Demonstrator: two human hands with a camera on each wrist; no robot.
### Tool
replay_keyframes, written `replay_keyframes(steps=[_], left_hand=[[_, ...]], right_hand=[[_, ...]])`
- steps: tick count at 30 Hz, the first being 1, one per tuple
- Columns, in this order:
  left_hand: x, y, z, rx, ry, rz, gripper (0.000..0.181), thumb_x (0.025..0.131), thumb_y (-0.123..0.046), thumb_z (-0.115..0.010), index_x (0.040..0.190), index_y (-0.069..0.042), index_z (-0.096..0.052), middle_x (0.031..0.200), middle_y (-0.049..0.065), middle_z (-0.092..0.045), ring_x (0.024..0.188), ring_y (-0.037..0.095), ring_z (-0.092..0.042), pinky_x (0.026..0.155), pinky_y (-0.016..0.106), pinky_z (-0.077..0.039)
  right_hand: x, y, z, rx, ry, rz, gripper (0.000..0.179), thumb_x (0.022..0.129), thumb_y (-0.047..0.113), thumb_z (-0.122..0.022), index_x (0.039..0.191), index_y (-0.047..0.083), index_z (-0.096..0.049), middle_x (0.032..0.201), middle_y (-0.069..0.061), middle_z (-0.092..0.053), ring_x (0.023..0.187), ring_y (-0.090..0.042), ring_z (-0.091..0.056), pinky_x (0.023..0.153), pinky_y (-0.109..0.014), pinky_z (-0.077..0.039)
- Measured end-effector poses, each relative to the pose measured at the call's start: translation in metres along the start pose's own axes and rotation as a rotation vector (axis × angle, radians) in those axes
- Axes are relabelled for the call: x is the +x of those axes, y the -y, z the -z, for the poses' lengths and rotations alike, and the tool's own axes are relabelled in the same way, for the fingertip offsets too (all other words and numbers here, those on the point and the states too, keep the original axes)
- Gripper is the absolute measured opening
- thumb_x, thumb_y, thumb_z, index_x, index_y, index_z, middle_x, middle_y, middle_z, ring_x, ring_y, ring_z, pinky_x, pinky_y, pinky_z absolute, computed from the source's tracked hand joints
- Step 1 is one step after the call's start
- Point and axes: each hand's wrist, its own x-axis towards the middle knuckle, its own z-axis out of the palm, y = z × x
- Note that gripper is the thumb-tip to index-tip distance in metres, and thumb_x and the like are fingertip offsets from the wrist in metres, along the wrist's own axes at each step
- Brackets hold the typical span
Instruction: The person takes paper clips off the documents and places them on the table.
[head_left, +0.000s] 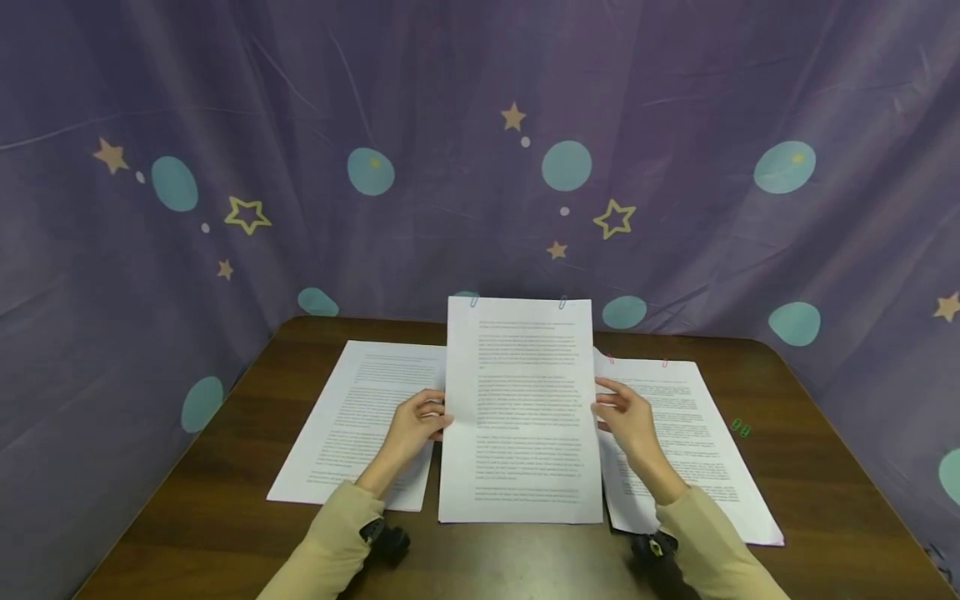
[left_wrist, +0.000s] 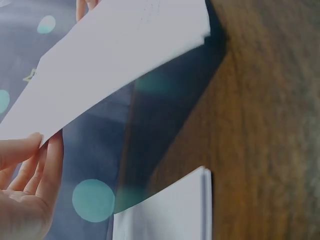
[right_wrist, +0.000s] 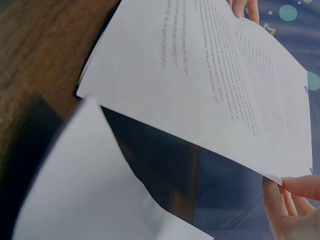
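Observation:
A stack of printed paper (head_left: 525, 408) stands tilted up between both hands, with two blue paper clips (head_left: 562, 303) on its top edge. My left hand (head_left: 417, 421) pinches its left edge, thumb in front and fingers behind. On the opposite edge my right hand (head_left: 624, 417) pinches it the same way. The right wrist view shows the thumb of the right hand (right_wrist: 295, 205) on the face of the sheets (right_wrist: 215, 85). From the left wrist, the left hand (left_wrist: 30, 185) grips a side edge of the stack (left_wrist: 120, 55).
Left of the held stack lies another printed stack (head_left: 352, 417) on the wooden table (head_left: 510, 567). To the right lies a third stack (head_left: 690, 450) with two red paper clips (head_left: 664, 363) at its top. Two green paper clips (head_left: 741, 427) lie beside it. A patterned curtain (head_left: 450, 100) hangs behind.

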Motion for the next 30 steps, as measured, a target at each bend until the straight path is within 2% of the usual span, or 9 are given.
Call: replay_keyframes(steps=[4,12,19,24,30], left_hand=[[-0.002,-0.001,-0.002,0.026,-0.032,-0.006,0.025,0.076,0.004,-0.063,0.101,0.007,-0.057,0.081,0.015,-0.063,0.062,0.013,-0.061,0.052,0.028,-0.052],[-0.001,-0.003,-0.004,0.042,-0.128,0.030,0.016,0.078,-0.002,-0.064,0.089,0.008,-0.060,0.076,0.012,-0.065,0.061,0.009,-0.056,0.051,0.024,-0.050],[0.001,-0.002,-0.002,0.036,-0.150,0.015,0.014,0.077,0.001,-0.064,0.087,0.010,-0.061,0.074,0.014,-0.065,0.056,0.007,-0.056,0.051,0.022,-0.050],[0.001,-0.003,0.000,-0.003,-0.160,0.005,0.015,0.077,0.002,-0.063,0.087,0.012,-0.060,0.074,0.014,-0.066,0.056,0.007,-0.057,0.053,0.028,-0.052],[0.000,-0.005,0.001,-0.039,-0.153,0.027,0.016,0.077,0.002,-0.063,0.087,0.014,-0.059,0.073,0.014,-0.065,0.055,0.007,-0.057,0.056,0.033,-0.052]], right_hand=[[-0.003,0.000,0.000,-0.002,-0.009,0.014,0.039,0.082,-0.002,-0.056,0.121,0.005,-0.052,0.100,-0.019,-0.059,0.083,-0.022,-0.059,0.069,-0.036,-0.053],[-0.004,-0.001,0.000,0.027,-0.022,0.044,0.037,0.081,-0.003,-0.058,0.117,0.002,-0.054,0.095,-0.017,-0.061,0.072,-0.009,-0.059,0.065,-0.032,-0.053],[-0.005,0.000,0.004,0.041,0.026,0.071,0.035,0.081,-0.002,-0.058,0.115,-0.003,-0.054,0.093,-0.019,-0.061,0.074,-0.015,-0.061,0.067,-0.035,-0.053],[0.001,0.009,0.014,0.019,0.092,0.145,0.034,0.082,-0.002,-0.058,0.115,-0.008,-0.051,0.095,-0.024,-0.059,0.075,-0.013,-0.062,0.069,-0.033,-0.053],[0.013,0.037,0.024,-0.110,0.048,0.322,0.028,0.082,-0.003,-0.057,0.110,-0.006,-0.056,0.094,-0.023,-0.061,0.072,-0.001,-0.059,0.066,-0.020,-0.051]])
